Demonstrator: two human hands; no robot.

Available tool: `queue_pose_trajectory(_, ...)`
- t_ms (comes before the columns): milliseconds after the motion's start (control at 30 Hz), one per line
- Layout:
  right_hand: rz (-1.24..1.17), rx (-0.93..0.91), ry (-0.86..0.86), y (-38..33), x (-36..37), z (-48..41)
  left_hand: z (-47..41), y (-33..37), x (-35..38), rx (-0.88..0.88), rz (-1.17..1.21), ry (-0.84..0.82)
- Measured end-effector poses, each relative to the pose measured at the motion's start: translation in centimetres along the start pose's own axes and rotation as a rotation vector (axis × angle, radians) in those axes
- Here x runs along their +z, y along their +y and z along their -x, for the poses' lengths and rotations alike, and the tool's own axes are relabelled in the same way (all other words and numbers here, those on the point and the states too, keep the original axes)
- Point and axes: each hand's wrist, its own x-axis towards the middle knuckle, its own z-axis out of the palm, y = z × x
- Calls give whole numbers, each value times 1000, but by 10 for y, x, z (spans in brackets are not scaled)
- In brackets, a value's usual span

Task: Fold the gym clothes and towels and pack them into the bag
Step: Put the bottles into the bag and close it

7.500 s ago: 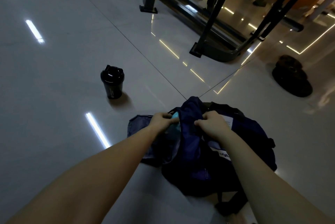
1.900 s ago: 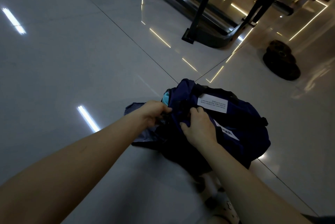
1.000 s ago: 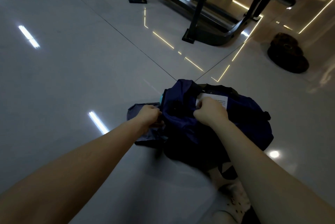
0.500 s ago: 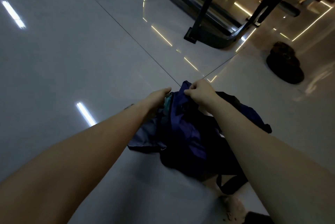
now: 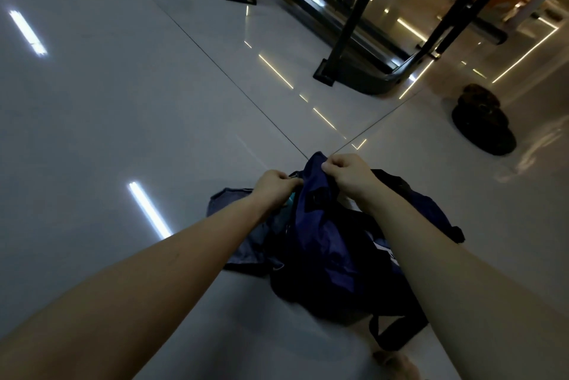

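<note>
A dark navy bag (image 5: 326,244) lies on the glossy floor just ahead of me. My right hand (image 5: 349,178) pinches the raised top edge of the bag's fabric. My left hand (image 5: 275,190) grips the bag's opening on its left side, beside a small patch of teal fabric (image 5: 289,202) showing inside. A grey-blue garment (image 5: 246,225) lies flat on the floor under the bag's left side. A black strap (image 5: 394,333) loops out at the bag's near end.
Black gym machine frames (image 5: 354,41) stand at the back. A stack of dark weight plates (image 5: 483,124) sits on the floor at right. A bare foot (image 5: 394,362) shows at the bottom edge. Ceiling lights reflect in the tiles.
Both hands moved from the bag's middle to its far top edge and lifted the fabric there. The white label is now hidden behind my right arm.
</note>
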Motion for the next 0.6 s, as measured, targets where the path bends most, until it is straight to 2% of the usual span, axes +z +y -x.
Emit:
queue_pose_trajectory(167,119,-29,19,5,0,-3,0,7,-5,8,-62,-27)
queue_pose_trajectory(300,270,-77,20,10,3,1,-6,-4,-12,-32,-1,48)
queue_pose_trajectory(467,262,-98,97,21,-21,8,7,6,-12,-103,46,5)
queue_pose_trajectory(600,189,-81,184,33,-58,20,18,29,-20,-23,-36,145)
